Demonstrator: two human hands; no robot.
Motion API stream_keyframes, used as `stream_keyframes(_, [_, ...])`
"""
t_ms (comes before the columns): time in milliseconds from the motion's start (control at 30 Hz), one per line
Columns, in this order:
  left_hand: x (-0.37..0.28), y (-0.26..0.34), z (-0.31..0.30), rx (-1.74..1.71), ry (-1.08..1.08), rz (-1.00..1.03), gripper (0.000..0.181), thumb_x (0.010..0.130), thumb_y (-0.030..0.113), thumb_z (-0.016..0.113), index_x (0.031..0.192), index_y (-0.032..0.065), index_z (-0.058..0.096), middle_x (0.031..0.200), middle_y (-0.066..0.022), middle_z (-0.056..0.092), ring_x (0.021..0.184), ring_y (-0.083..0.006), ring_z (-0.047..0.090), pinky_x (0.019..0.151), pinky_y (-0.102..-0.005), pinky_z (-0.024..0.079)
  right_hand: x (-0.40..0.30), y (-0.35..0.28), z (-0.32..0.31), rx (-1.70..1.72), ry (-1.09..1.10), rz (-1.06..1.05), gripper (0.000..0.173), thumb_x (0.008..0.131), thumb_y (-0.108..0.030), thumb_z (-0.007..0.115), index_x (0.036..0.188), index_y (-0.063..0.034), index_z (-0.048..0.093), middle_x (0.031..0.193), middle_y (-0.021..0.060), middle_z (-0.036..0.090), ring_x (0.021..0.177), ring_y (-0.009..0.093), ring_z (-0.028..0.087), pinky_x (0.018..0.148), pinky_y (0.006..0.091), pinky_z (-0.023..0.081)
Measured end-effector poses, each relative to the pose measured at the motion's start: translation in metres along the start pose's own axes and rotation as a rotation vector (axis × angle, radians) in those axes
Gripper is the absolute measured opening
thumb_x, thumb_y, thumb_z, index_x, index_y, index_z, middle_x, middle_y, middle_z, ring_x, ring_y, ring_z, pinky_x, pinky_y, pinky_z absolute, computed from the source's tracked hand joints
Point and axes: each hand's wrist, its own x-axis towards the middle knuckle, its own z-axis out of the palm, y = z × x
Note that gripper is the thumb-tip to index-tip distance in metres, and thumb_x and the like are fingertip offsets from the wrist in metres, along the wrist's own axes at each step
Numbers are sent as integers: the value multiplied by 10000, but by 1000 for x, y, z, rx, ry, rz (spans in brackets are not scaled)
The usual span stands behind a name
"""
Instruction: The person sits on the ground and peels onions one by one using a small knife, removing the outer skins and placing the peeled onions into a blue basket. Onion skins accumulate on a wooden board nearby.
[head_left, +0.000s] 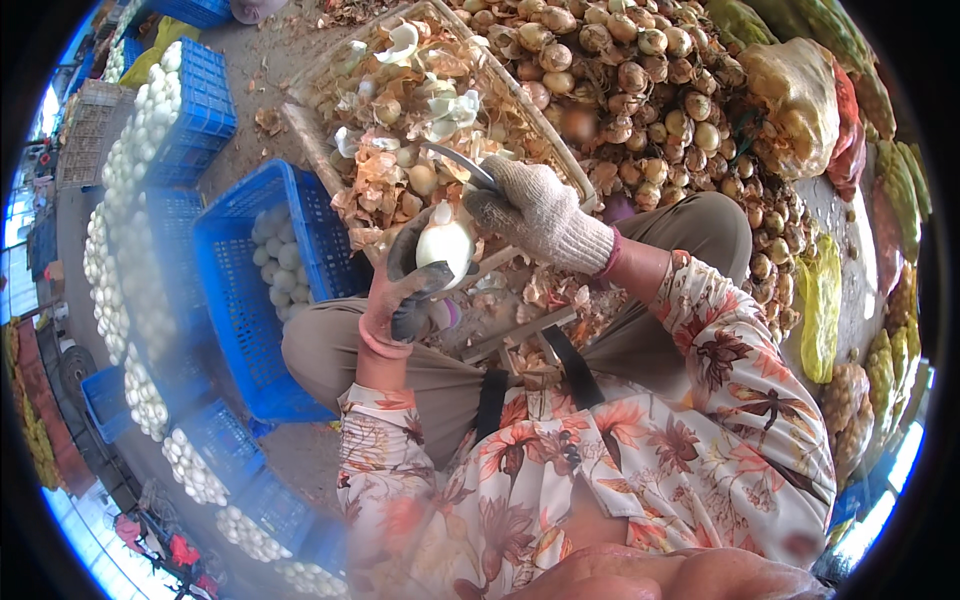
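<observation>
A mostly peeled white onion (444, 247) sits in my left hand (405, 289), which wears a pink glove with a dark coated palm and fingers. A bit of skin still clings to the onion's top end. My right hand (529, 206), in a knitted work glove, grips a knife with a curved blade (459, 160); the handle is hidden in the fist. The blade points up and left, above the onion and apart from it. Beneath both hands lies a shallow crate (525, 97) heaped with dry onion skins (379, 176) and some onions.
At my left knee stands a blue plastic crate (247, 360) partly filled with peeled onions (281, 259). More blue crates (195, 105) of peeled onions line the left. A large pile of unpeeled onions (630, 82) lies ahead right, beside full mesh sacks (791, 105) and a yellow net bag (819, 315).
</observation>
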Motion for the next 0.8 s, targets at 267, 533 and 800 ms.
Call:
stream_keyframes(267, [-4, -8, -9, -223, -169, 50, 751, 747, 170, 695, 1418, -48, 438, 1302, -185, 573, 1207, -315, 594, 1027, -428, 507, 26, 46, -19, -132, 228, -42, 241, 940, -225, 641, 1111, -61, 596, 934, 175, 663, 829, 364, 688, 685, 435, 545])
stream_keyframes(533, [-1, -14, -19, -337, -10, 180, 591, 922, 192, 562, 1444, -39, 408, 1363, -165, 536, 1293, -300, 512, 1125, -447, 389, -20, -4, -14, -537, -94, -427, 384, 861, -188, 678, 1225, -109, 583, 912, 61, 647, 751, 265, 681, 586, 382, 544])
stream_keyframes(800, [5, -25, -34, 500, 119, 432, 469, 890, 59, 641, 1346, -3, 553, 1252, -131, 606, 1093, -236, 625, 940, -347, 515, -23, 2, 1, -654, -131, -343, 305, 893, -248, 624, 1154, -110, 545, 790, 81, 625, 668, 263, 696, 481, 395, 541])
